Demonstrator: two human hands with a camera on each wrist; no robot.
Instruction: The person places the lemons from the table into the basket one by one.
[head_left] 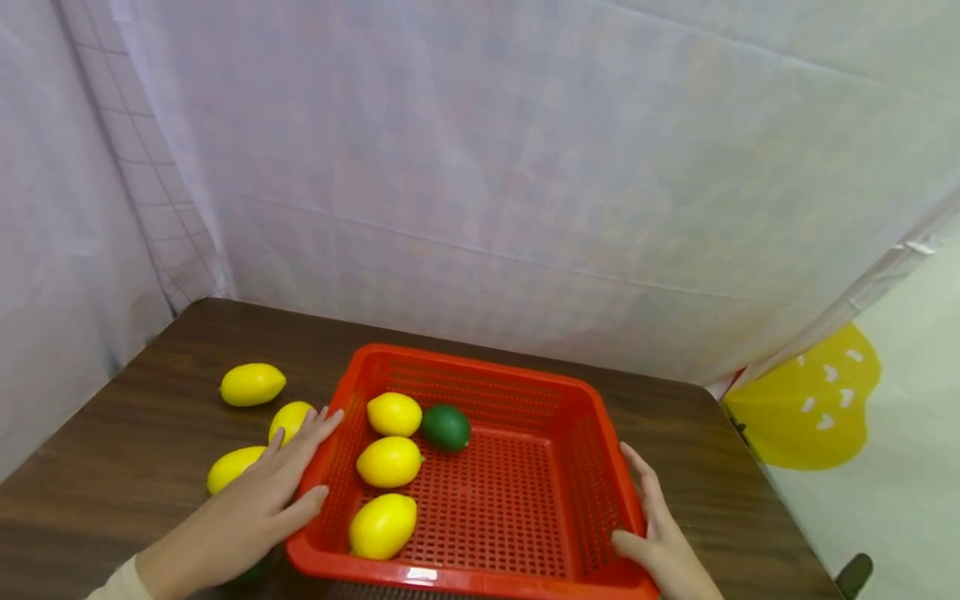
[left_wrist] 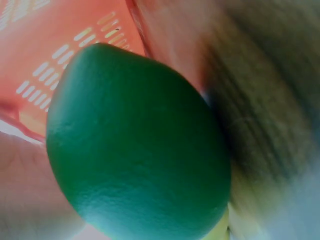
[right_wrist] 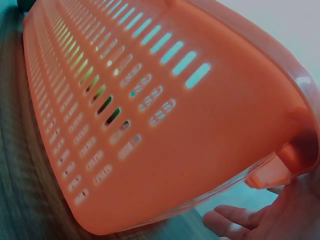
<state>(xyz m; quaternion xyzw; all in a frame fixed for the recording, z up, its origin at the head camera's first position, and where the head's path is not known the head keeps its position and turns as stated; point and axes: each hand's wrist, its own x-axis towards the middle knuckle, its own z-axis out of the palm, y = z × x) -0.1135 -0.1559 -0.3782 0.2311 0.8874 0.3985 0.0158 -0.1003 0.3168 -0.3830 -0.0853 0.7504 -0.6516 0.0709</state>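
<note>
Gripping one red basket point(head_left: 495, 508) of three lemons point(head_left: 387, 462), one green fruit point(head_left: 446, 428): right fingers point(head_left: 651, 493); left fingers point(head_left: 309, 446) outstretched

Lemons point(head_left: 252, 385), red basket point(head_left: 487, 508) on brown table point(head_left: 90, 433)

We have 1 dark brown wood-grain table point(head_left: 112, 467), far corners rounded. Pale creased sheet point(head_left: 480, 167) hangs behind it, faint checks visible. Another pale sheet point(head_left: 52, 208) at left; we see grid lines point(head_left: 150, 158) between the 2. Right: pale surface point(head_left: 911, 433), yellow shape point(head_left: 802, 440) with white marks, dark rounded object point(head_left: 855, 575) we can't identify. Light's soft, pinkish left, greener right.
</note>
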